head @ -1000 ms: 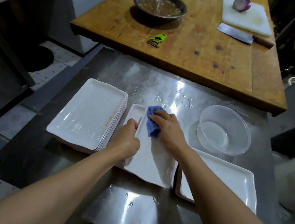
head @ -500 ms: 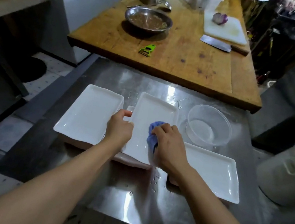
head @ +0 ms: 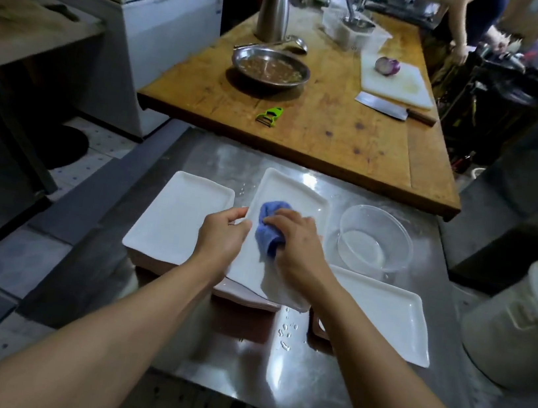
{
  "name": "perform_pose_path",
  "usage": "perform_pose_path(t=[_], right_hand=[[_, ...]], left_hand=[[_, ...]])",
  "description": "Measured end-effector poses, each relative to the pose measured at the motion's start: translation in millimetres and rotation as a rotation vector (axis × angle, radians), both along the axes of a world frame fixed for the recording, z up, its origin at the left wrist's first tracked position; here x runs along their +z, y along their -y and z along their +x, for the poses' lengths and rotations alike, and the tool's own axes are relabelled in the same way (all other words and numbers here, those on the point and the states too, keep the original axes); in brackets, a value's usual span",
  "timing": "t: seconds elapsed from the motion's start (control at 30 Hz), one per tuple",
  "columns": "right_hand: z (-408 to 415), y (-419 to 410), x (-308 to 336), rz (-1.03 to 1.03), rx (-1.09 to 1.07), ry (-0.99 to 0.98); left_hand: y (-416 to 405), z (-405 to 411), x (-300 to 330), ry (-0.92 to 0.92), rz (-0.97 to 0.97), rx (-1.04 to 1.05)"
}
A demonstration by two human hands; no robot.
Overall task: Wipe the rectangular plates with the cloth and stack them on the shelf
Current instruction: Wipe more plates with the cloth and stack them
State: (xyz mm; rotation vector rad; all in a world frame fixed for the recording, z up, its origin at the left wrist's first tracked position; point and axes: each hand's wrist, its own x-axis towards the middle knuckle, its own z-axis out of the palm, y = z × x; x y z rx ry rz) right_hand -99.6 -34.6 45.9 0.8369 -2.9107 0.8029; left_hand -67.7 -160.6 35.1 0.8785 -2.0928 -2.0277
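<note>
The plate being wiped lies tilted over a low pile in the middle of the steel worktop, between a stack to the left and another plate to the right. It looks stiff, glossy and probably breakable, and water beads nearby suggest it is slippery; the raised rim on a long edge seems the safest hold. The left hand pinches that edge, fingers curled. The right hand is closed over the soft blue cloth, pressing it to the plate.
</note>
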Motion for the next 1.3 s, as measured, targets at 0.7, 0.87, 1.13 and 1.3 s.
perform_pose_path(t=[0.7, 0.87, 1.13, 1.3], right_hand=[[60, -72, 23, 0.296, 0.085, -0.268], [49, -90, 16, 0.255, 0.227, -0.333], [4, -120, 28, 0.203, 0.064, -0.319], [-1, -119, 38, 0.102, 0.141, -0.317]], left_hand=[[3, -13, 8, 0.036, -0.052, 0.012], [3, -11, 18, 0.049, -0.046, -0.145], [7, 4, 30, 0.01, -0.043, -0.463], [17, 2, 29, 0.086, 0.022, -0.565]])
